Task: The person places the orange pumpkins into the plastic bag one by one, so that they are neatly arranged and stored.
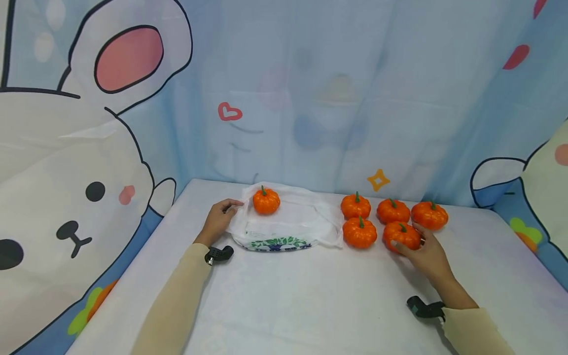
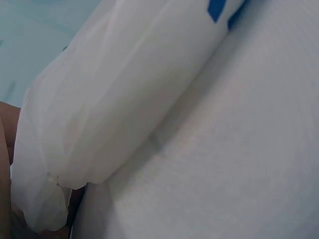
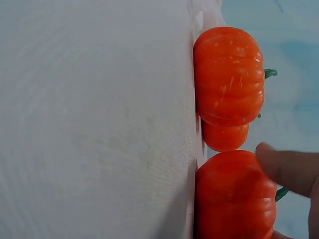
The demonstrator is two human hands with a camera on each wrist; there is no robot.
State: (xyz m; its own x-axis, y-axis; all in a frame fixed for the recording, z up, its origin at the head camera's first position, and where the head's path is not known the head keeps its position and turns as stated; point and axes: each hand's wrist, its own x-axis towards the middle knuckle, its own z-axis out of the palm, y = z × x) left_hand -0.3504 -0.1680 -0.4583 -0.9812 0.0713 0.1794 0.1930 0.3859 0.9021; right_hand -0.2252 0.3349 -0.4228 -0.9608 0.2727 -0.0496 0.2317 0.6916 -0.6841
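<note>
My left hand (image 1: 219,217) pinches the left edge of a thin white plastic bag (image 1: 301,217) with green and blue print near its front. One small orange pumpkin (image 1: 266,201) sits on the bag's left part. In the left wrist view, the bag (image 2: 99,109) bulges up beside the fingers, which it partly hides. Over at the right, my right hand (image 1: 428,256) grips the front-right pumpkin (image 1: 401,235), thumb on the near side and fingers on the far side. The right wrist view has this pumpkin (image 3: 234,199) under the thumb (image 3: 286,167), resting on the table.
Beside the gripped pumpkin stands another front pumpkin (image 1: 359,232). Behind them are three more: a left one (image 1: 355,206), a middle one (image 1: 393,211) and a right one (image 1: 429,215). A printed curtain (image 1: 288,123) hangs behind the white-covered table (image 1: 310,305).
</note>
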